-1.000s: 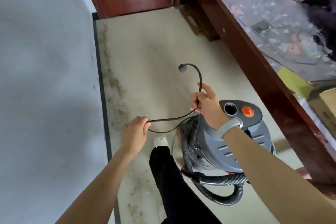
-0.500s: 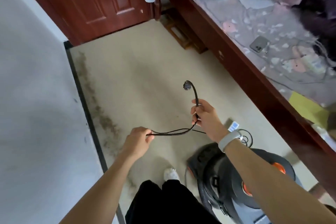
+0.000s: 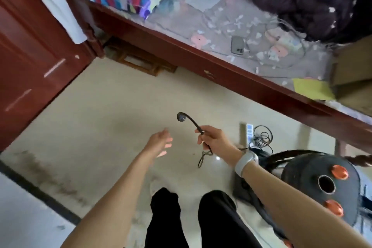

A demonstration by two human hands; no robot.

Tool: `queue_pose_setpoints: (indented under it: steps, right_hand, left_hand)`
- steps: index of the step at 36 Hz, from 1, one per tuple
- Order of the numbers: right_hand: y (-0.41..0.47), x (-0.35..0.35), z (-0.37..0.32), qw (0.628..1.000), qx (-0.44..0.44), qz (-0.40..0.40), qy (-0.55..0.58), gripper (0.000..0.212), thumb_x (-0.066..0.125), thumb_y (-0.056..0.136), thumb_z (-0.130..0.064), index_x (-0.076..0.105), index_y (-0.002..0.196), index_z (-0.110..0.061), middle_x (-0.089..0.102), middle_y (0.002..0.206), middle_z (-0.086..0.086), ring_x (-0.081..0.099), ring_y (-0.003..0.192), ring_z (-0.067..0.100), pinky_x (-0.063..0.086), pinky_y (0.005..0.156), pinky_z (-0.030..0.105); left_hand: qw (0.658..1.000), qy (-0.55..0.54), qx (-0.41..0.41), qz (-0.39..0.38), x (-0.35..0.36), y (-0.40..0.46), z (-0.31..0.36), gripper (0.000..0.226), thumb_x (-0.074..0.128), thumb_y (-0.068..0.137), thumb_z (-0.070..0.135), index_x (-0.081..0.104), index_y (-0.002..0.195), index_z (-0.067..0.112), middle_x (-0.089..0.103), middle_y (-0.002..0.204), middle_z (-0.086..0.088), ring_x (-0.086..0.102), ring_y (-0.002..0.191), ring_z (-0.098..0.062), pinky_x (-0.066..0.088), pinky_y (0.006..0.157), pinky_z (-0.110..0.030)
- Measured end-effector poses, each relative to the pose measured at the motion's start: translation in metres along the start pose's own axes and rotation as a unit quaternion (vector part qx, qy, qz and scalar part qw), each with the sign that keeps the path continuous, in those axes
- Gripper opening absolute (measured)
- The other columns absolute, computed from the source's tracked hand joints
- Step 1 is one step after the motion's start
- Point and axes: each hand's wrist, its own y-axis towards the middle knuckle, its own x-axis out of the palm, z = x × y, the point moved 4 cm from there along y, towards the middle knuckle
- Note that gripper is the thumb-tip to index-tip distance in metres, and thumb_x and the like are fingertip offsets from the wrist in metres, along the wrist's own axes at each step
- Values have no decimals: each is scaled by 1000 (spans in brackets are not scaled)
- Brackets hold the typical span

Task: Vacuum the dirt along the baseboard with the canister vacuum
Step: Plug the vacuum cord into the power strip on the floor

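Head view, single cam.

Item 1: power cord (image 3: 193, 122). Black, w/ plug (image 3: 180, 117) at free end. Long axis runs from the fist up and to the left; plug end arcs over and hangs in air above the floor. Slack loops dangle below the fist.

Item 2: right hand (image 3: 214, 140). Fingers curled round the cord, a short way back from the plug.

Item 3: left hand (image 3: 161, 143). Fingers straight and spread, holds nothing; sits just left of the cord, apart from it. Blurred.

Item 4: canister vacuum (image 3: 320, 185). Dark round body w/ orange knobs, on floor at the person's right, beside and below the right forearm. Hose (image 3: 263, 217) partly hidden by that arm; nozzle not seen.

Item 5: dirt (image 3: 50, 175). Dark streak along the baseboard (image 3: 38, 189), far left, well apart from both hands and the vacuum; left hand is nearer to it.

Item 6: power strip (image 3: 249, 130). On floor near the bed frame (image 3: 231, 78), just right of the right hand, w/ tangled wires beside it.

Judgement: key relation is plug to strip. Plug points left, strip lies right, so cord end likely needs swinging round. Right hand nearer.
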Motion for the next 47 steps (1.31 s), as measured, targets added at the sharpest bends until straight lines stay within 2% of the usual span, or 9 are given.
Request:
queue_pose_setpoints:
  steps: [5,11,15,19,25,32,38,42,47]
  right_hand:
    - [4,3,5,998,21,35,-38,35,43,95,6,64,104,-20,62,72,-9,49,54,5,46,68,28]
    - [3,-16,24,994,74,83,17,32,48,94,2,67,117,-11,65,74,-5,57,55,-3,46,67,13]
    - [6,-38,44,959,122,165,198,25,42,101,-6,62,117,-8,69,82,5,63,67,11,51,74,22]
    - [24,-66,62,868,143,297,372,24,40,103,-12,60,116,-6,68,83,4,65,67,12,51,71,25]
    - [58,-107,69,671,99,389,623,27,41,103,-26,49,122,-8,67,90,8,63,80,23,54,78,38]
    - [58,-144,80,532,17,413,739,25,41,103,-32,53,93,-12,65,104,12,60,102,26,49,95,39]
    - [38,-146,115,329,-3,541,774,27,38,104,-24,48,81,-13,40,64,0,43,55,13,49,54,24]
    - [38,-129,153,315,93,608,723,32,31,105,-17,32,73,-19,29,47,-5,27,33,6,29,37,16]
    - [54,-96,202,431,320,636,554,31,37,99,-18,28,70,-20,26,62,2,25,46,13,27,37,16]
  left_hand:
    - [984,-123,-72,-108,32,40,59,30,40,102,39,52,104,12,62,110,-11,63,86,-22,55,67,-35]
    - [983,-122,-82,-107,82,74,106,25,42,101,3,45,76,4,44,68,-10,49,60,-21,57,47,-31]
    - [980,19,-23,-196,126,82,134,19,37,102,-1,52,94,7,39,69,-8,43,57,-20,57,47,-31]
    - [944,175,55,-273,166,95,165,31,40,102,4,52,129,12,44,71,-4,46,52,-13,56,53,-28]
    - [809,421,206,-354,218,122,198,31,43,101,4,58,127,11,52,70,-2,50,47,-7,50,56,-16]
    - [632,578,225,-465,273,148,159,37,50,97,6,60,131,15,57,65,3,49,59,-13,47,68,-27]
    - [548,598,200,-550,311,157,130,13,57,96,19,70,100,18,58,61,6,53,61,-13,49,73,-33]
    - [397,659,222,-599,332,185,123,16,60,95,27,67,80,27,57,65,12,50,61,-2,41,68,-25]
    - [235,716,291,-590,355,248,114,21,57,96,31,72,94,16,60,80,5,58,87,-21,45,79,-33]
